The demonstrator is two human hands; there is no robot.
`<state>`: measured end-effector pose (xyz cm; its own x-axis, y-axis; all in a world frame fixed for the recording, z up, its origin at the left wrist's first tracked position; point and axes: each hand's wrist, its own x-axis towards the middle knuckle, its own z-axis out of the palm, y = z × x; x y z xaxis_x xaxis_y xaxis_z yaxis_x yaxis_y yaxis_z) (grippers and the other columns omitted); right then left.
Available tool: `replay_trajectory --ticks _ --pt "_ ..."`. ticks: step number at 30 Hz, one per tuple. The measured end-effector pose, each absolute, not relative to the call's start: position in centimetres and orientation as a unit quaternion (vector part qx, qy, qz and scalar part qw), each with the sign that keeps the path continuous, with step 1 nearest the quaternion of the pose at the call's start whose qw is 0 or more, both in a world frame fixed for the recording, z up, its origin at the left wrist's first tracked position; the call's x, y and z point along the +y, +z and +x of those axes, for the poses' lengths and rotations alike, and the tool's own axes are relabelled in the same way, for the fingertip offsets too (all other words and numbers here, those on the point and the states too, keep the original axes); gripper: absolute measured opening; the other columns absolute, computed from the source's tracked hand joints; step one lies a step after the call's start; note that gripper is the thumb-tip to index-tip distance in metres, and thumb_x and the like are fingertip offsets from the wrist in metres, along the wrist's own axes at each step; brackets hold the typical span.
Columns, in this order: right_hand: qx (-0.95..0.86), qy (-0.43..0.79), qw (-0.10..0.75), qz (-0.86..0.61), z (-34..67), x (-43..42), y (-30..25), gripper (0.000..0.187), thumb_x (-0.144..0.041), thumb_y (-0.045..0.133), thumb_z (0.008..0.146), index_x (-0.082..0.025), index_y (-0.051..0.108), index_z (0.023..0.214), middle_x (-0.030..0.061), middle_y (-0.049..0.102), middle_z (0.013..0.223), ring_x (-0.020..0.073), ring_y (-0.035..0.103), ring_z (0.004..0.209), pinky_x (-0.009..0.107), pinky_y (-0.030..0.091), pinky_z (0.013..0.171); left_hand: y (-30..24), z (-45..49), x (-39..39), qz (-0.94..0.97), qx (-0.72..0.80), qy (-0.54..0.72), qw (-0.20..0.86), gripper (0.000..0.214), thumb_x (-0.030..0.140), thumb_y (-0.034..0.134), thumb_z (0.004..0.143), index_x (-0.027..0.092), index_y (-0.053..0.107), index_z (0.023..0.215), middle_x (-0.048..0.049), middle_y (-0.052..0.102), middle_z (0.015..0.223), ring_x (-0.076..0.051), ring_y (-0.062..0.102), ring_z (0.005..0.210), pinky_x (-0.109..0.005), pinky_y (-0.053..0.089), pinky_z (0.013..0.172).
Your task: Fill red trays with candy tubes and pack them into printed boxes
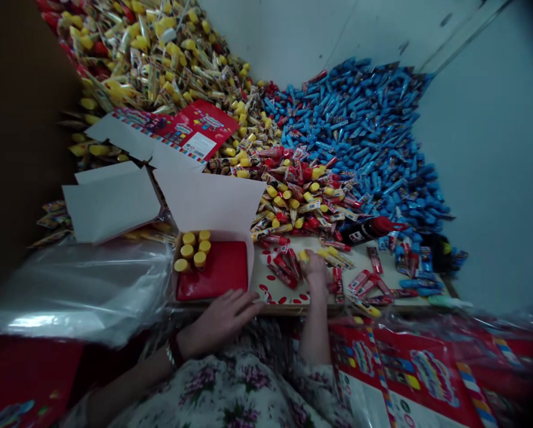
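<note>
Pinching a yellow-capped candy tube (303, 256) in the right hand (315, 274) here, fingers pressed together on the cap, though they hide most of it. It's over the tabletop (360, 255), just right of the open white box (208, 205). The left hand (217, 324) sits at the box's near edge with its grip loosely spread, and I can't see it holding anything.

Inside the box, about six more capped tubes (190, 249) stand upright at the left, with a red card (212, 271) filling the right side, so it looks part-filled right now. Loose red candy sticks (284, 268) lie on a white sheet with red spots (270, 291) between the hands and the far pile, and more are scattered to the right.

Behind all that, candy runs up into the corner in big heaps: yellow (150, 59) at far left, blue (360, 131) at far right, and a red and yellow mix (302, 190) in front. A flat printed box blank (181, 134) lies on the heaps, more red blanks (409, 374) sit near right under plastic, and a clear plastic bag (79, 291) lies near left. Pale walls (284, 35) close off the far side, with brown cardboard (21, 131) along the left.
</note>
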<state>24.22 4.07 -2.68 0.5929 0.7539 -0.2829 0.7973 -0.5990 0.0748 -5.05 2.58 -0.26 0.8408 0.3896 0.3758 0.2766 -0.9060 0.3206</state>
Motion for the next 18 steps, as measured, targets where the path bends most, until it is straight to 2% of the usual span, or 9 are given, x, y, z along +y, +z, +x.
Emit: replay_trajectory --ticks 2,4,9,14,16,18 --pt "0.391 -0.088 0.070 0.913 24.6 4.4 -2.4 0.051 -0.031 0.042 0.090 -0.020 0.040 0.140 0.0125 0.061 0.111 0.0235 0.059 0.103 0.032 0.047 0.082 -0.1 -4.0 2.2 0.958 0.145 0.194 0.154 0.040 0.007 0.041 0.089 0.017 0.048 0.128 -0.0109 0.063 0.112 -0.019 0.058 0.097 -0.030 0.048 0.083" --pt "0.328 -0.061 0.046 0.942 25.6 4.3 -2.0 0.053 -0.030 0.045 0.089 -0.020 0.037 0.141 0.0127 0.060 0.109 0.0248 0.060 0.101 0.033 0.048 0.080 0.0 -3.6 2.0 0.957 0.140 0.181 0.176 0.042 0.007 0.043 0.089 0.016 0.047 0.129 -0.0112 0.063 0.112 -0.019 0.058 0.098 -0.030 0.047 0.084" --pt "0.290 -0.057 0.046 0.954 27.5 4.8 -1.6 0.043 -0.021 0.051 0.083 -0.018 0.054 0.127 0.0183 0.050 0.120 0.0285 0.060 0.104 0.036 0.049 0.079 -0.4 -4.4 2.2 0.955 0.162 0.144 0.204 0.039 0.009 0.047 0.088 0.016 0.049 0.126 -0.0103 0.062 0.113 -0.020 0.058 0.099 -0.031 0.048 0.083" --pt "0.337 -0.071 0.050 0.938 27.2 6.4 -1.5 0.041 -0.023 0.053 0.084 -0.017 0.058 0.124 0.0191 0.053 0.118 0.0308 0.060 0.105 0.038 0.047 0.082 -0.9 -5.7 2.0 0.951 0.175 0.149 0.208 0.035 0.011 0.049 0.088 0.016 0.051 0.123 -0.0106 0.063 0.112 -0.020 0.059 0.099 -0.032 0.049 0.084" --pt "0.365 -0.057 0.027 0.929 26.8 6.3 -0.9 0.040 -0.026 0.052 0.085 -0.017 0.058 0.124 0.0175 0.056 0.116 0.0305 0.058 0.106 0.038 0.047 0.083 -0.9 -6.3 1.8 0.946 0.184 0.161 0.213 0.037 0.010 0.049 0.088 0.016 0.050 0.124 -0.0108 0.063 0.112 -0.020 0.059 0.101 -0.033 0.050 0.086" --pt "0.392 -0.010 -0.043 0.919 25.8 5.6 0.3 0.038 -0.027 0.050 0.087 -0.016 0.058 0.122 0.0164 0.059 0.114 0.0298 0.057 0.107 0.038 0.046 0.085 -0.6 -7.0 1.6 0.933 0.207 0.183 0.229 0.041 0.010 0.045 0.090 0.018 0.046 0.130 -0.0099 0.062 0.114 -0.019 0.059 0.103 -0.031 0.051 0.087"
